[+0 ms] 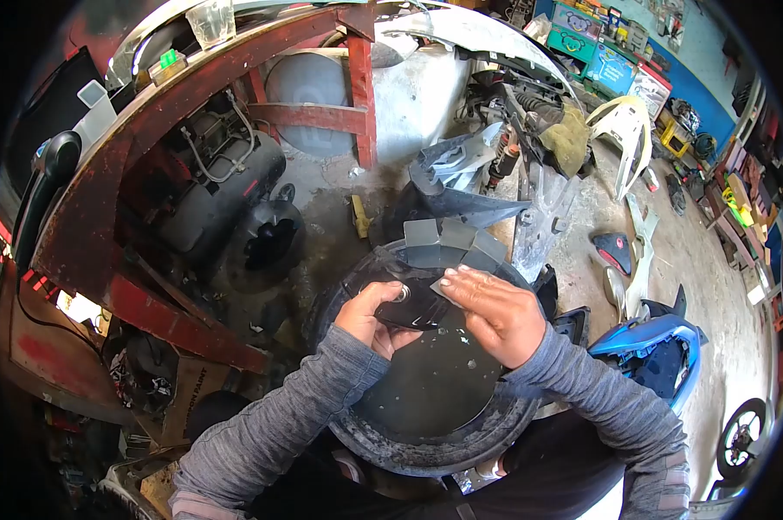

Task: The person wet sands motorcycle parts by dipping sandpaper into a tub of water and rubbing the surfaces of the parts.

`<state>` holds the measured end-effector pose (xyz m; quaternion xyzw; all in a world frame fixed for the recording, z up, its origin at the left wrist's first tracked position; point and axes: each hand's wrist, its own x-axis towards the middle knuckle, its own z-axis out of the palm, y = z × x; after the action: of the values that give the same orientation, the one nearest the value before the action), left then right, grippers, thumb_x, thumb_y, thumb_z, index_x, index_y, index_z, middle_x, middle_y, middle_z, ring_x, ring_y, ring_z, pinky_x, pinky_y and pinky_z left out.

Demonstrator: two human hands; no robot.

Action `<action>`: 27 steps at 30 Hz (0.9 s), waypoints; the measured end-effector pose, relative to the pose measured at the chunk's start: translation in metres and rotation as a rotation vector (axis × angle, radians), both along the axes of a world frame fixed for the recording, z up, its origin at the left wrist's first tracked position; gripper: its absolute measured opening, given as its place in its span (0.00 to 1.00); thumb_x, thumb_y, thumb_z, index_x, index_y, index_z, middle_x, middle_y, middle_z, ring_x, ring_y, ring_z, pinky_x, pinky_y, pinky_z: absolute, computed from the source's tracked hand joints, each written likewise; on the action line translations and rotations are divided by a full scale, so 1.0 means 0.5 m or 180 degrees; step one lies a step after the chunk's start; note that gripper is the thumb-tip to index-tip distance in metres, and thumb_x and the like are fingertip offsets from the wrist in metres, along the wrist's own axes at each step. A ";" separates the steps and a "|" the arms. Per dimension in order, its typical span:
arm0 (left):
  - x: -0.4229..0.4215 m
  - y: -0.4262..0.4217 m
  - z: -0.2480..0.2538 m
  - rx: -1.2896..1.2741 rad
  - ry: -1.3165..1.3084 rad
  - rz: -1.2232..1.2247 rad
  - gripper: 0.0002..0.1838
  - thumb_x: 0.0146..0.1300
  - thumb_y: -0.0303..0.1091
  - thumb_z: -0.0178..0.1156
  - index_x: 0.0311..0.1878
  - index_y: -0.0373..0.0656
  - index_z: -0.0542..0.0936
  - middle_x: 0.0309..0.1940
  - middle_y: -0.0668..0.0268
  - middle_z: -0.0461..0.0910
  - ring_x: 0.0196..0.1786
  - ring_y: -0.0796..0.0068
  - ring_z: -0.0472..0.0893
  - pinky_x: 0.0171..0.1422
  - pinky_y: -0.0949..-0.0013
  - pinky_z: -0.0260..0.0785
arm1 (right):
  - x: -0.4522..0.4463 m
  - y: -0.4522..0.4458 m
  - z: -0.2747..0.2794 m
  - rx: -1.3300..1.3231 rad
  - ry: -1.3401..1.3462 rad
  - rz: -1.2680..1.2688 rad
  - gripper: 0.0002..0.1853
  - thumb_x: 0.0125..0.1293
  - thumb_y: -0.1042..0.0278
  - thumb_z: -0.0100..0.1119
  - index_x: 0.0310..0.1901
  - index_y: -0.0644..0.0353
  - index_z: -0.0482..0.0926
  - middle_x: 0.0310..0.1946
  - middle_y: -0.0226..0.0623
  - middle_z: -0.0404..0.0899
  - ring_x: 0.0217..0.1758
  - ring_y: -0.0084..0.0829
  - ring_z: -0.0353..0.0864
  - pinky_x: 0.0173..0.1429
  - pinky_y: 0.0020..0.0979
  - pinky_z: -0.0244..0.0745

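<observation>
My left hand (367, 317) grips a glossy black plastic panel (419, 305), its thumb on top near a small round metallic spot and its fingers curled below. My right hand (497, 317) lies over the panel's right side, fingers together, with a small grey piece of sandpaper (444, 294) under the fingertips. Both hands are above a round black rubber tub (430, 455) of murky water (426, 390). Several grey sandpaper sheets (443, 244) rest across the tub's far rim. The panel's underside is hidden.
A red frame bench (313, 115) stands at the left over a dark tank (223, 195). Black fairing parts (448, 204) lie just beyond the tub. To the right are a blue fairing (669, 351) and a white panel (624, 139). A wheel (742, 438) sits far right.
</observation>
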<state>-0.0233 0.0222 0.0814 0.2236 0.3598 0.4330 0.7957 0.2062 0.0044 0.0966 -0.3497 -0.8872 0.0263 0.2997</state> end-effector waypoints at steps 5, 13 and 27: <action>0.000 0.003 -0.001 0.0006 0.0115 0.0093 0.14 0.67 0.40 0.60 0.51 0.43 0.80 0.47 0.65 0.83 0.49 0.69 0.84 0.57 0.59 0.80 | -0.012 -0.031 0.025 0.0018 -0.0007 0.0307 0.31 0.54 0.77 0.62 0.64 0.57 0.79 0.63 0.46 0.79 0.68 0.46 0.77 0.73 0.44 0.71; 0.006 -0.002 0.011 0.0190 -0.0047 0.0045 0.13 0.67 0.40 0.60 0.51 0.47 0.79 0.43 0.69 0.83 0.47 0.72 0.85 0.53 0.61 0.82 | -0.014 -0.040 0.021 0.0033 -0.0117 -0.0068 0.31 0.53 0.76 0.65 0.63 0.56 0.80 0.64 0.44 0.78 0.71 0.51 0.72 0.73 0.47 0.69; 0.006 -0.005 0.015 -0.0283 0.0039 0.0509 0.11 0.67 0.37 0.60 0.47 0.42 0.79 0.43 0.66 0.83 0.47 0.71 0.85 0.56 0.64 0.81 | -0.039 -0.055 0.029 0.0434 -0.0359 0.0161 0.35 0.46 0.75 0.70 0.62 0.59 0.80 0.65 0.42 0.77 0.71 0.52 0.72 0.70 0.52 0.72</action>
<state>-0.0204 0.0196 0.0888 0.1612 0.4002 0.4773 0.7655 0.1867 -0.0229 0.1110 -0.3070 -0.9110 -0.0463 0.2716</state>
